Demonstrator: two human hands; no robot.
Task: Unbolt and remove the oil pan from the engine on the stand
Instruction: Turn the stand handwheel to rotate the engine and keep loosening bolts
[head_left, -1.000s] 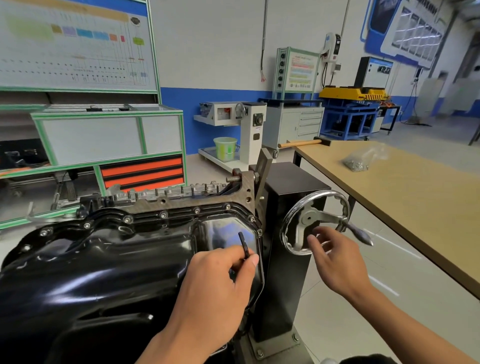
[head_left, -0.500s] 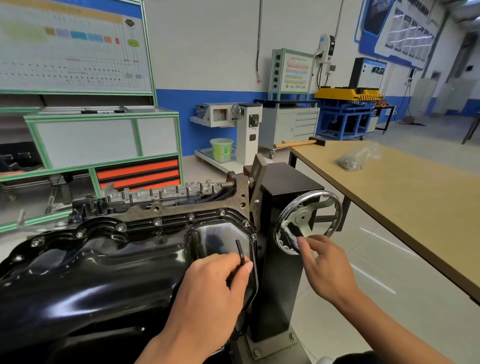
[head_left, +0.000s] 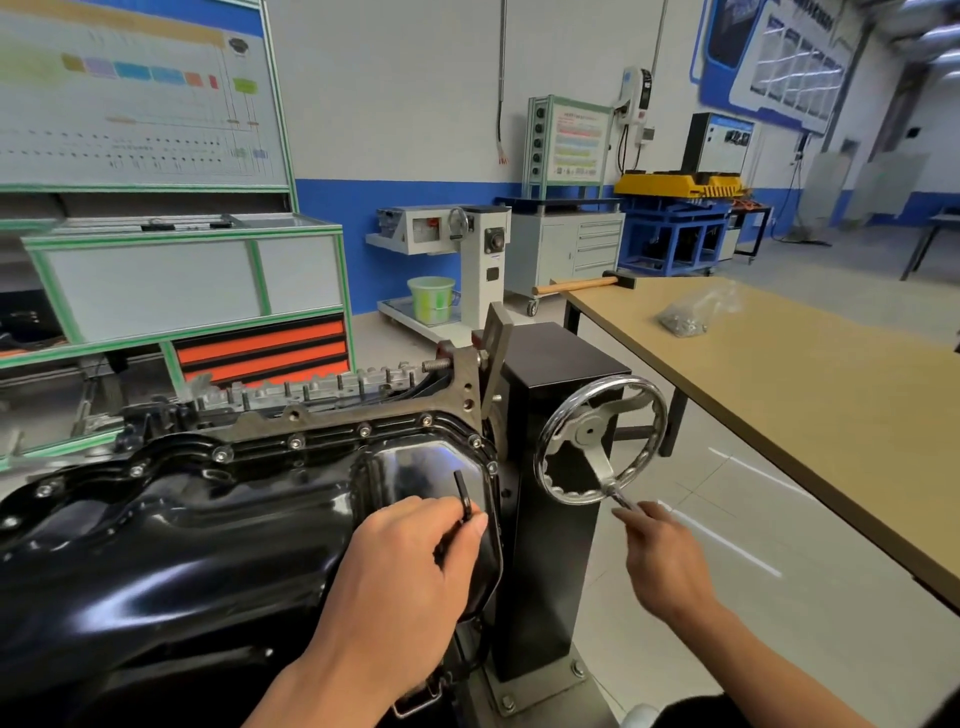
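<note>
Single head-worn wide-angle view, no second camera, so no shared area. Looks forward and down from the wearer's eye line, facing the blue-striped back wall (head_left: 415, 197). Close range: oil pan (head_left: 171, 530) fills lower left, black stand column (head_left: 550, 499) and handwheel (head_left: 601, 439) sit centre, both within arm's reach. Left hand (head_left: 400, 582) and right hand (head_left: 665, 561) enter from the bottom edge. Wooden table (head_left: 810, 395) runs off right. Straight lines bow toward the edges.
</note>
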